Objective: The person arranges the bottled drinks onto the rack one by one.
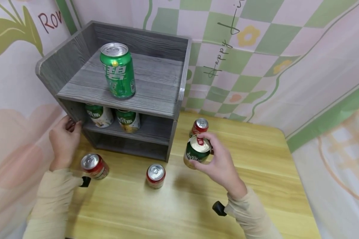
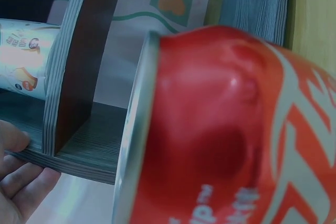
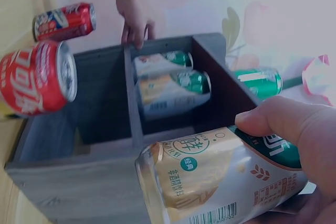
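Note:
My right hand (image 1: 219,162) holds a green, white and gold drink can (image 1: 197,149) by its upper part, above the table to the right of the grey wooden shelf (image 1: 155,84). In the right wrist view this can (image 3: 220,177) appears near the shelf's side, its barcode showing. My left hand (image 1: 64,141) grips the shelf's left front edge, thumb and fingers on either side of the board (image 2: 52,150). Two similar cans, the left one (image 1: 100,115) and the right one (image 1: 128,121), stand on the middle shelf.
A green can (image 1: 118,71) stands on the shelf's top. Red cans stand on the wooden table (image 1: 167,215): one by my left wrist (image 1: 95,166), one in front of the shelf (image 1: 156,176), and one (image 1: 199,126) behind the held can. Patterned cloth (image 1: 215,59) hangs behind.

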The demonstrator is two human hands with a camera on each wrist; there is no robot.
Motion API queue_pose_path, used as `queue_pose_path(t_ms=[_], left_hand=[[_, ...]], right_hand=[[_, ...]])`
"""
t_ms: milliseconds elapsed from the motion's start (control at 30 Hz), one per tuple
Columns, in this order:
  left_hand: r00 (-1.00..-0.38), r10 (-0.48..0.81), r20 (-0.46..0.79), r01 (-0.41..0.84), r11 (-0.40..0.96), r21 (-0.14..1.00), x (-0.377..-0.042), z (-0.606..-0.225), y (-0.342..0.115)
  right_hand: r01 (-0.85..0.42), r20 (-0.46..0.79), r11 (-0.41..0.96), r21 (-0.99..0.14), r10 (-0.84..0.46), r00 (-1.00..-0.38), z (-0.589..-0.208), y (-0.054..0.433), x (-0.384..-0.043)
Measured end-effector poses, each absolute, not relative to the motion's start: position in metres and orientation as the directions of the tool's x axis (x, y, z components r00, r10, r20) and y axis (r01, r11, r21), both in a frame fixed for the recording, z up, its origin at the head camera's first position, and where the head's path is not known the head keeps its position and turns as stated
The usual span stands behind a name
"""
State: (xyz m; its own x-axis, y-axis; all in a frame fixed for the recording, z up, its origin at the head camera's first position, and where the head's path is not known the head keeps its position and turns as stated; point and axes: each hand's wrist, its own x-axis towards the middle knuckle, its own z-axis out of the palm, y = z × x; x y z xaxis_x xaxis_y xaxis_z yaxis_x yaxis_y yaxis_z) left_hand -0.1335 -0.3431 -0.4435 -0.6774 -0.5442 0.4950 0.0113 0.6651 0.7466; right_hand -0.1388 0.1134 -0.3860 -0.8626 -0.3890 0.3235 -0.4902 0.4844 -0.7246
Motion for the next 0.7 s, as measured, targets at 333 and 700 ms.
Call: queue_pose_path(t_ms=[333,700], left_hand=[[-0.686,-0.543,0.484,-0.003,0.667,0.745,-0.133,-0.442,-0.343],[-0.684,-0.549,0.481,-0.012,0.667,0.745,-0.133,-0.443,-0.343]], right_hand=[[-0.528,0.333,0.401,-0.749,-0.460,-0.823,-0.373,0.091,-0.134],[-0.594,0.388,0.329,-0.734,-0.514,-0.765,-0.374,0.052,-0.136]])
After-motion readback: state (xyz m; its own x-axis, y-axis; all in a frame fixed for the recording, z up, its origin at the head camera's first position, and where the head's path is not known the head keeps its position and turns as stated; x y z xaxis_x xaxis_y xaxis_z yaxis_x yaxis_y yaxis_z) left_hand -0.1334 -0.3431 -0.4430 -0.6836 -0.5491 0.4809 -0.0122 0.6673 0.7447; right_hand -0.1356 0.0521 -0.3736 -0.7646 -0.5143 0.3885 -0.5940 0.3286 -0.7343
